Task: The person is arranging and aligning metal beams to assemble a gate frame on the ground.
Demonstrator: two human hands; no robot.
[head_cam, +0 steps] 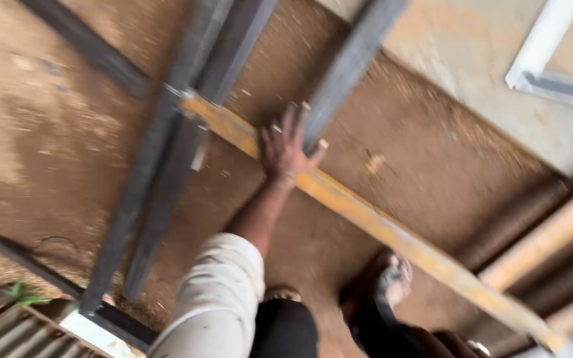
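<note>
Head view, blurred with motion. Left hand [288, 147] pressed flat, fingers spread, on a long rust-orange steel bar [373, 222] lying diagonally across the dirt floor [54, 132]. Not wrapped around it, just bearing down, with the thumb splayed towards a dark grey steel bar [349, 63] that crosses just above the fingertips. Pale sleeve [217, 298] rolled up above the forearm. Right hand nowhere in frame, so no telling whether clenched or loose.

Upper end of the orange bar butting against a pair of dark grey bars [167, 179] running down to the lower left; the joint too smeared to read as fixed or merely touching. Sandalled foot [389, 282] planted right beside the orange bar's lower stretch, toes exposed.

Risks, as a judgement. Open palm on rusty metal: likely to slip if the bar rolls or skids on the loose dirt, scraping skin on the edge. Fingertips close to the crossing grey bar: a pinch if either piece shifts. Foot close by in open footwear: a knock on the toes if the orange bar kicks sideways. More bars [552, 238] stacked at the right, a trip hazard when stepping back.
</note>
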